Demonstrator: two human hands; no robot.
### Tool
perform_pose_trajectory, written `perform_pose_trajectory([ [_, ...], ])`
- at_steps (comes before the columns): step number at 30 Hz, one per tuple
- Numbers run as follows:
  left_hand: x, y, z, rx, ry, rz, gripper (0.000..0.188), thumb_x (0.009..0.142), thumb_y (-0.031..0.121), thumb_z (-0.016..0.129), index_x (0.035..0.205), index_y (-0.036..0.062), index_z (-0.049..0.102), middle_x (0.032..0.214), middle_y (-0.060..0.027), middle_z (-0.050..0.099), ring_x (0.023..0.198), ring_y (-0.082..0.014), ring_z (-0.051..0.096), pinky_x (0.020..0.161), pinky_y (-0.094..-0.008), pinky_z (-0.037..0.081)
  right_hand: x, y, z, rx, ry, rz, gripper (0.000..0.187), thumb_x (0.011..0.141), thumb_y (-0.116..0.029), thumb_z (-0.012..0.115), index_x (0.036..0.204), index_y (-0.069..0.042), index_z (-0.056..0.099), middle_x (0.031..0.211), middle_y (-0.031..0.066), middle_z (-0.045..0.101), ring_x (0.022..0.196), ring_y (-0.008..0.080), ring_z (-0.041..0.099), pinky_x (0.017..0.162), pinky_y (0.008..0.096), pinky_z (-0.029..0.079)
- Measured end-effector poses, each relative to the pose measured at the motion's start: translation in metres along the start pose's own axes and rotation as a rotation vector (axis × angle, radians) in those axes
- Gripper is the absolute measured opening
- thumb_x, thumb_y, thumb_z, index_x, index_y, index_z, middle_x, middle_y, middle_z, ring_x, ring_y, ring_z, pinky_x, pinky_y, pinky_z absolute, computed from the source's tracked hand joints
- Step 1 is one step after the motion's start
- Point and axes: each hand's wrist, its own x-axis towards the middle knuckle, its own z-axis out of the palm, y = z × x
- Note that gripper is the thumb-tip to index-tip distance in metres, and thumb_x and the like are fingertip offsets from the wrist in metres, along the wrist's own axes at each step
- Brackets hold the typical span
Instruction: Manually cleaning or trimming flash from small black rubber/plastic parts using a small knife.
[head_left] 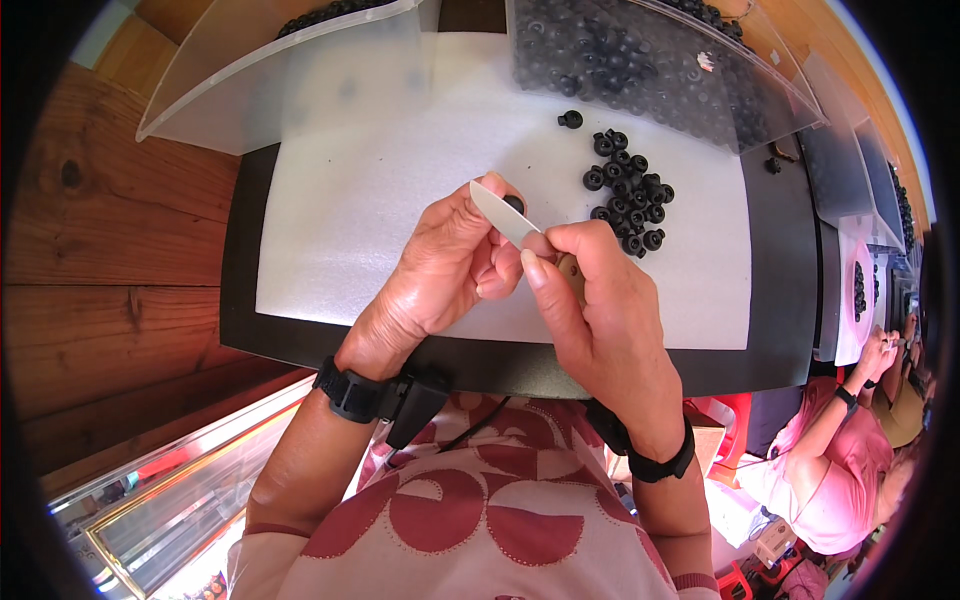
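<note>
My left hand (455, 250) is closed, pinching a small round black part (514, 203) between thumb and fingertips. In my closed right hand (605, 300) is a small knife. The pale, pointed knife blade (505, 214) reaches across in front of the black part and hides some of it. Whether the edge touches the part I cannot tell. My right thumb and forefinger press on the blade near its base, and a bit of light brown handle (570, 270) shows under them. To the right of my hands lies a loose pile of similar black parts (625, 190), with one part (570, 120) apart from it.
A white foam sheet (340, 240) covers most of the dark table (785, 290). Two translucent bins stand at the back: a left bin (300, 80) and a right bin (660, 90) full of black parts. Wooden boards (120, 220) are at left. Another person (835, 450) works at far right.
</note>
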Motion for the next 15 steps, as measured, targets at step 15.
perform_pose_trajectory([
  [15, -0.001, 0.006, 0.021, 0.153, 0.103, -0.001, 0.044, 0.108, 0.047, 0.043, 0.089, 0.0084, 0.052, 0.066, -0.0041, 0.051, 0.055, -0.0119, 0.041, 0.05, -0.0254, 0.033, 0.007, 0.009, -0.009, 0.16, 0.074, 0.11, 0.016, 0.102, -0.014, 0.06, 0.105, 0.0, 0.054, 0.08, 0.0125, 0.064, 0.063, 0.0232, 0.059, 0.059, 0.0341, 0.047],
])
